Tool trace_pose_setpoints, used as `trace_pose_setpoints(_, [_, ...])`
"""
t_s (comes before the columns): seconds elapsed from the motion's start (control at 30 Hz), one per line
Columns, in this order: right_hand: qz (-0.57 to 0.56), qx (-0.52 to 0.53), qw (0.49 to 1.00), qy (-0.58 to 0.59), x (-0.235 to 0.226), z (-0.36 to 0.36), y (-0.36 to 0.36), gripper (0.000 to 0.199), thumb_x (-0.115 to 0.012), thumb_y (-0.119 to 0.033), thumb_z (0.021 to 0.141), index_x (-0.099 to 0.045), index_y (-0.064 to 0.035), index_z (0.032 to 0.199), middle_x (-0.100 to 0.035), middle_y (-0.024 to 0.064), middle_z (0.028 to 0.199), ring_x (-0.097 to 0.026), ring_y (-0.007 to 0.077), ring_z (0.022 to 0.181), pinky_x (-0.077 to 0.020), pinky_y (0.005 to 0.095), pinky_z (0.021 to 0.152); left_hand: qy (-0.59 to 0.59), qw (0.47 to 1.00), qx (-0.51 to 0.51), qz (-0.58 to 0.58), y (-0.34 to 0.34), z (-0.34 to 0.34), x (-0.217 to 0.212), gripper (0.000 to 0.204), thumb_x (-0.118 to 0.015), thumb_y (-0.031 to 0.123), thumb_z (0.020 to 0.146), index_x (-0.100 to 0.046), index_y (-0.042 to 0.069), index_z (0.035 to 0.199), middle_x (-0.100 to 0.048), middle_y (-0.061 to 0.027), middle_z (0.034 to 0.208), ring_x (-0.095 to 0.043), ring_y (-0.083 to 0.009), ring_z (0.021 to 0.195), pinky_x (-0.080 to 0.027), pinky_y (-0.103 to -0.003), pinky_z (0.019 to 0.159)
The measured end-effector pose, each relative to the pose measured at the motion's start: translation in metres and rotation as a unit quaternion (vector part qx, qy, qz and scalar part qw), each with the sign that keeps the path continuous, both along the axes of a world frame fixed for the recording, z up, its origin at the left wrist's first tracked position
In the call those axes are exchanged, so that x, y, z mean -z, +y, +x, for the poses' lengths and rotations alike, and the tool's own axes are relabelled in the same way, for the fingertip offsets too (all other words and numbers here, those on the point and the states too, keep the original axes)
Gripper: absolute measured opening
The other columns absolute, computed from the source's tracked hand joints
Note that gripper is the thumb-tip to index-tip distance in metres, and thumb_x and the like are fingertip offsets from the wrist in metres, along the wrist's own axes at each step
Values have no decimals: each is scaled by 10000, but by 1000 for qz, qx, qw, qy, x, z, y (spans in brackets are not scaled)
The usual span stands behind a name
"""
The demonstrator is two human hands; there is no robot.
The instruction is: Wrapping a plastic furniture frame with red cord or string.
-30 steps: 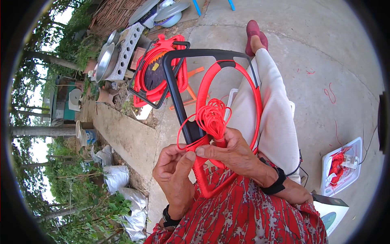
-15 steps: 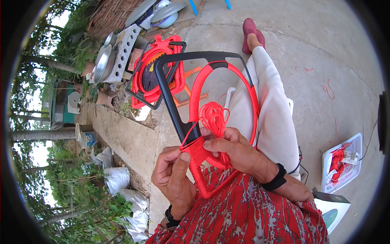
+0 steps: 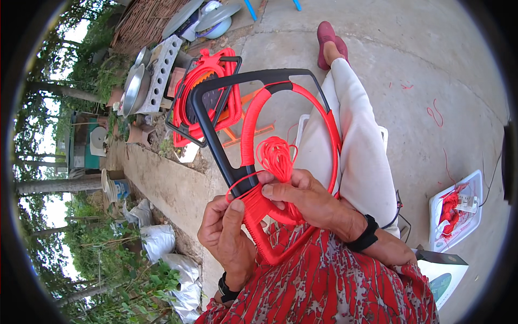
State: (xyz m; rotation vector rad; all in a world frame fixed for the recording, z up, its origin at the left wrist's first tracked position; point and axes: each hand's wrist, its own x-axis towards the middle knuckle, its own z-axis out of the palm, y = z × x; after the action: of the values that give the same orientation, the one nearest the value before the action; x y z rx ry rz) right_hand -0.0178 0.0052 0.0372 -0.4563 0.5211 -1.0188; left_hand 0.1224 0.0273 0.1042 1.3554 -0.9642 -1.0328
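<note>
Across my lap lies a black frame [image 3: 213,129] with a ring inside it, much of it tightly wrapped in red cord [image 3: 259,208]. At its near left edge, my left hand [image 3: 229,235] is closed, thumb and fingers pinching the wrapped part. My right hand [image 3: 313,200] is closed in the middle of the frame, its thumb over the wrapping. From its fingers a looped bundle of red cord [image 3: 275,156] sticks up. One strand arcs over the black bar between my hands. The fingertips under the frame are partly hidden.
More red and black frames [image 3: 208,97] are stacked on an orange stand [image 3: 251,124] ahead to the left. A white basket [image 3: 456,210] with red cord and a power strip stands at right, near a box [image 3: 440,275]. Silver sacks [image 3: 156,240] lie at left.
The frame and both hands have shifted slightly left. The loose strand between my hands now curves lower over the bar. Both hands keep their grip.
</note>
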Motion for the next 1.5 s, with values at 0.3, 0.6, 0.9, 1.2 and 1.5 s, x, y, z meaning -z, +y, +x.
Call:
trace_pose_setpoints(0.3, [-2,-15,999,37,-8,5,-2,246,-646,-248,901,-620,-49,1043,-574,-55,792,-477,8,653,-406,198,557,-56,997,17,-47,0,5,8,157,-599,120,899,-565,-29,933,-658,-152,830,-628,-174,567,-543,-288,449])
trace_pose_setpoints(0.6, [-96,-8,990,105,-5,2,-2,133,-622,-177,915,-604,-56,969,-542,-78,810,-479,-9,709,-402,176,607,16,1000,1,-10,4,-4,2,97,-619,54,863,-591,-39,876,-568,-30,797,-478,-81,724,-402,-233,718])
trace_pose_setpoints(0.9, [-2,15,1000,6,0,10,3,200,-603,-180,928,-590,-54,1084,-601,-43,926,-569,27,816,-482,195,722,71,997,23,7,4,-9,-4,76,-556,34,857,-554,-33,894,-587,-85,831,-551,-125,623,-484,-261,528])
trace_pose_setpoints(1.2, [-3,53,999,13,1,18,7,218,-627,-245,919,-636,-57,1029,-525,-87,739,-436,-7,613,-358,183,507,69,997,-32,28,3,-17,-3,65,-581,29,850,-539,-18,867,-576,-78,796,-536,-103,588,-474,-243,491])
trace_pose_setpoints(1.5, [3,-12,1000,-5,6,11,11,212,-604,-250,934,-631,-54,1013,-533,-81,741,-455,-11,631,-373,192,524,-14,997,12,-76,19,4,26,120,-557,76,898,-462,13,860,-575,-110,727,-566,-177,463,-498,-282,419])
